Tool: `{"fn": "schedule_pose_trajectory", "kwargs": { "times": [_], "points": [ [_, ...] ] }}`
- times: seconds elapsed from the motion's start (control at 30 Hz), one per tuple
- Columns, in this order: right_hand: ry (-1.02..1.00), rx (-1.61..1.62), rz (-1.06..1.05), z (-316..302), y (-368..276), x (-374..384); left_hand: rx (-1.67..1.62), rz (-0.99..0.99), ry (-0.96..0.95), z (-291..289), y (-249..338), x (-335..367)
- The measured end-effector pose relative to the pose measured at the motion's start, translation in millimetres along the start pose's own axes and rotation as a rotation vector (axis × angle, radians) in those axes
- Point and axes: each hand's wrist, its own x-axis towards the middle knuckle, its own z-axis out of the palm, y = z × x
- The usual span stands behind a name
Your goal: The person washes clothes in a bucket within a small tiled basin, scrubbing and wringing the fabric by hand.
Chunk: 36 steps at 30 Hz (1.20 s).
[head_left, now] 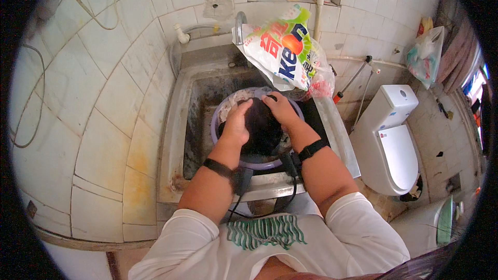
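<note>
A lavender basin sits inside the stained metal sink, with a bunched black cloth filling much of it. My left hand grips the cloth's left side, its fingers partly hidden against the dark fabric. On the far right side, my right hand has its fingers curled on the same cloth. Pale, patterned fabric shows along the basin's left inner edge. Dark straps with small black boxes circle both wrists.
A large detergent bag stands on the sink's back ledge by the curved faucet. To the right are a white toilet and a green-rimmed bin. A plastic bag hangs on the wall, and tiles line the left side.
</note>
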Motion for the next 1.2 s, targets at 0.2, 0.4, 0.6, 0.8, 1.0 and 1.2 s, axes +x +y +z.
{"fn": "schedule_pose_trajectory", "kwargs": {
  "times": [0.2, 0.4, 0.6, 0.8, 1.0, 1.2],
  "points": [
    [-0.505, 0.403, 0.331, -15.7, 16.4, 7.5, 0.066, 0.351, 0.276, 29.0, 18.6, -24.8],
    [-0.234, 0.693, 0.275, -31.2, -5.3, 2.5, 0.438, 0.498, 0.347, 1.0, 15.8, -2.6],
    [-0.163, 0.919, 0.337, -30.7, -12.3, 1.9, 0.858, 0.308, 0.188, -9.0, 14.2, -2.8],
    [-0.281, 0.957, 0.274, -32.1, -15.3, -3.0, 0.700, -0.462, -0.122, 1.3, 15.0, -10.9],
    [-0.333, 0.924, 0.160, -34.5, -11.8, 2.0, 0.405, -0.042, -0.200, -9.7, 1.2, 4.0],
    [-0.217, 0.858, -0.100, -36.6, -27.3, -2.6, 0.147, 0.633, -0.235, 4.5, 1.8, 2.4]
  ]
}}
